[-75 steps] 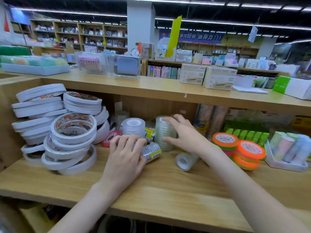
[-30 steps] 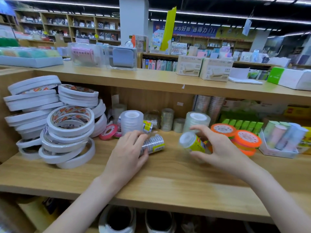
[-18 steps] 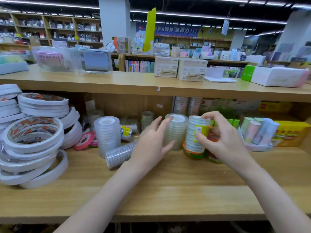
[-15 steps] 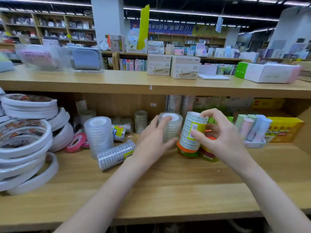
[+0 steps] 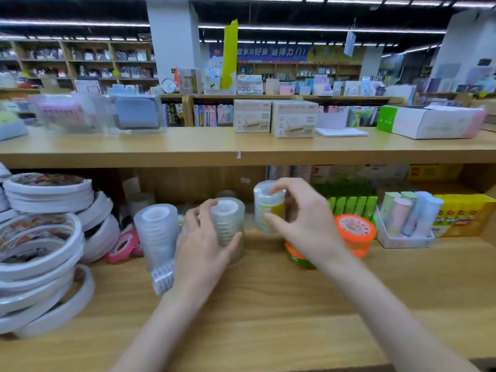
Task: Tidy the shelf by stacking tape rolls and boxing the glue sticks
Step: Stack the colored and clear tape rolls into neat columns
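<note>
My left hand wraps around an upright stack of clear tape rolls standing on the wooden shelf. My right hand holds a wrapped pack of clear tape rolls with a yellow label, lifted above the shelf to the right of that stack. Another upright clear tape stack stands left of my left hand, and a pack of tape lies on its side below it. Yellow boxes of glue sticks sit at the far right.
Large white tape rolls are piled at the left, with pink tape rolls beside them. Orange-lidded tape rolls and a white tray of pastel tubes stand at the right. Green boxes line the back. An upper shelf overhangs.
My left hand has closed around the upright clear stack. My right hand has raised the yellow-labelled pack off the orange rolls and moved it back and left. The view shifted slightly right.
</note>
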`<state>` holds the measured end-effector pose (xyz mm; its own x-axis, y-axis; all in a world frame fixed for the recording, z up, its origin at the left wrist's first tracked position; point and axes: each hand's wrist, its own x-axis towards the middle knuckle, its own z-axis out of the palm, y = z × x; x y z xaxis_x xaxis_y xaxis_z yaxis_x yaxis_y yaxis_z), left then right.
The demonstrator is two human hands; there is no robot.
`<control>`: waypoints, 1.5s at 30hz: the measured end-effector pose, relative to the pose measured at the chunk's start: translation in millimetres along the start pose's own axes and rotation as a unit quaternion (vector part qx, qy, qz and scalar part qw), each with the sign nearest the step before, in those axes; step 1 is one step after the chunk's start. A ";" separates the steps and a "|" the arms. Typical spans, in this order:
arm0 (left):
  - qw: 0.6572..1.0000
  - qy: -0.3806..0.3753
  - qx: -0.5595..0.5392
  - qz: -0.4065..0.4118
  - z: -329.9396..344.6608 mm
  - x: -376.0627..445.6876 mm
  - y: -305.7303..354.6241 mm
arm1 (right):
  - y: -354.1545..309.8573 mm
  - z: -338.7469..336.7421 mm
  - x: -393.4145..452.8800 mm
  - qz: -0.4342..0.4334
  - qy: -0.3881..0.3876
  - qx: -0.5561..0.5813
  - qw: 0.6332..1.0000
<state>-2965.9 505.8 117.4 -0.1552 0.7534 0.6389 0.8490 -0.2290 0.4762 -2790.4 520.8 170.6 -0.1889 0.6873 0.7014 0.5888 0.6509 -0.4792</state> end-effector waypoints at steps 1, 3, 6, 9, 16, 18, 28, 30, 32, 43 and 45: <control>1.000 -0.001 0.004 -0.010 -2.8 0.7 -1.2 | 0.1 14.2 3.0 0.003 0.004 -0.016 1.000; 1.000 0.000 0.017 -0.019 -4.9 1.5 -4.1 | -0.5 39.6 7.4 0.032 0.018 -0.050 0.998; 0.999 0.014 0.046 0.010 -3.1 1.2 -7.8 | -0.9 65.2 13.8 0.071 0.041 -0.097 0.992; 0.997 0.022 0.069 0.020 -2.8 0.6 -8.0 | 5.1 80.2 19.6 0.054 0.038 -0.164 0.984; 0.994 0.023 0.103 0.033 -0.9 0.5 -11.0 | 21.1 83.4 16.3 0.028 -0.026 -0.187 0.982; 0.993 0.022 0.108 0.033 -0.7 0.2 -12.2 | 21.7 82.4 12.0 0.052 -0.064 -0.190 0.978; 0.993 0.017 0.108 0.032 -2.8 0.9 -10.7 | 8.5 72.2 8.5 0.091 -0.087 -0.157 0.980; 0.993 0.017 0.112 0.031 -2.8 1.0 -10.8 | 6.9 71.2 9.6 0.085 -0.104 -0.159 0.978; 0.993 0.017 0.114 0.031 -2.7 0.9 -11.0 | 6.8 71.0 8.6 0.094 -0.118 -0.156 0.976; 0.994 0.008 0.108 0.023 -3.0 0.5 -10.6 | 10.0 76.5 -0.2 0.099 -0.157 -0.147 0.972; 0.994 0.008 0.110 0.020 -3.0 0.4 -10.4 | 10.8 77.4 -0.2 0.097 -0.156 -0.155 0.971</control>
<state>-2976.3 506.7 114.5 -0.1251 0.7360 0.6653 0.9445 -0.1171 0.3071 -2844.8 552.6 124.5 -0.2503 0.8830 0.3971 0.8358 0.4040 -0.3717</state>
